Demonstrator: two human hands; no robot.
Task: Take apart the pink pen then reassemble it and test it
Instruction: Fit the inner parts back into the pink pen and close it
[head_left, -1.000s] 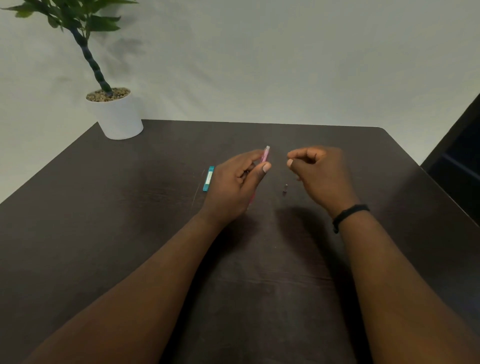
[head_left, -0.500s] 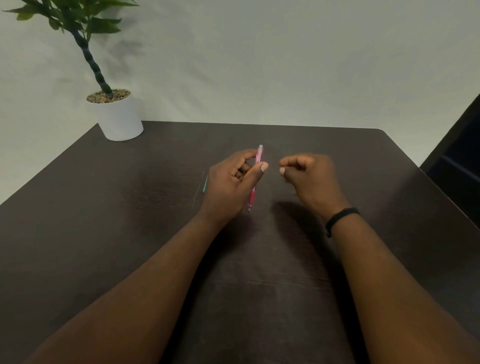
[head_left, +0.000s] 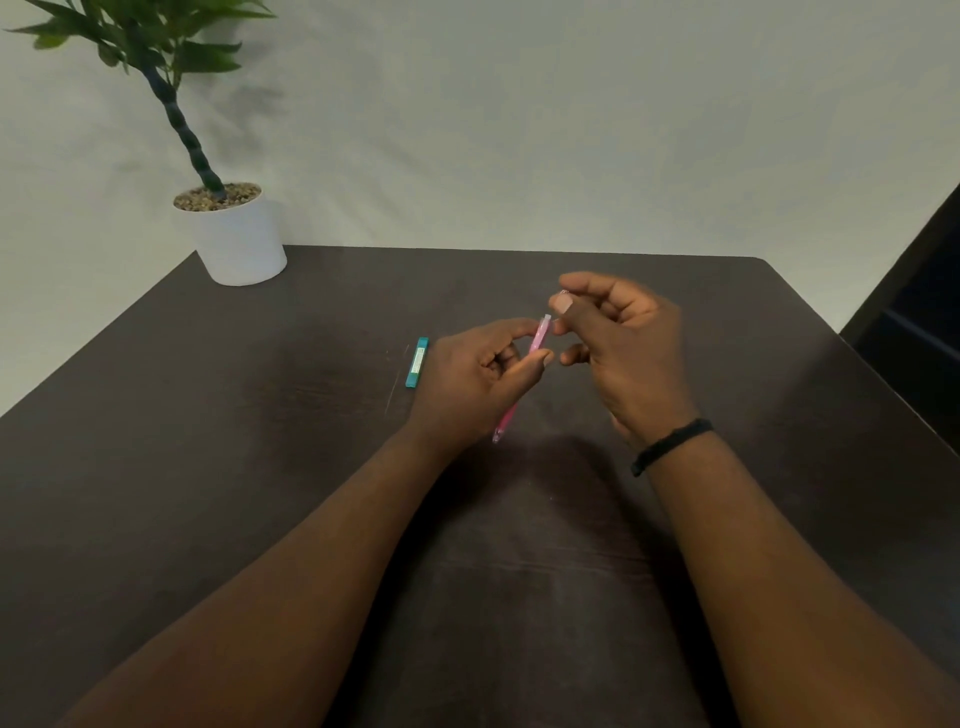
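A person leans both bare forearms in over the near edge of a dark wooden desk (head_left: 260, 467). The left hand (head_left: 472, 379) holds the pink pen (head_left: 537, 343) above the middle of the desk, thumb and forefinger pressed onto the upper part of the barrel, the other fingers curled in behind it. The pen stands tilted, its pale upper end pointing up and away towards the far edge, its lower tip (head_left: 497, 436) slanting down towards the near edge, close to the desktop; whether it touches the wood I cannot tell.

The right hand (head_left: 623, 348) hovers just beside the pen's upper end, thumb and forefinger drawn together in a pinch right above it. Something small may sit between those fingertips, but it is too blurred to make out. A black band (head_left: 670, 446) circles the right wrist.

Left of the left hand a small teal stick-shaped item (head_left: 416, 362) lies flat on the desk, apart from the fingers. At the far left corner stands a white pot (head_left: 236, 244) with a green plant (head_left: 156, 47), against a pale wall
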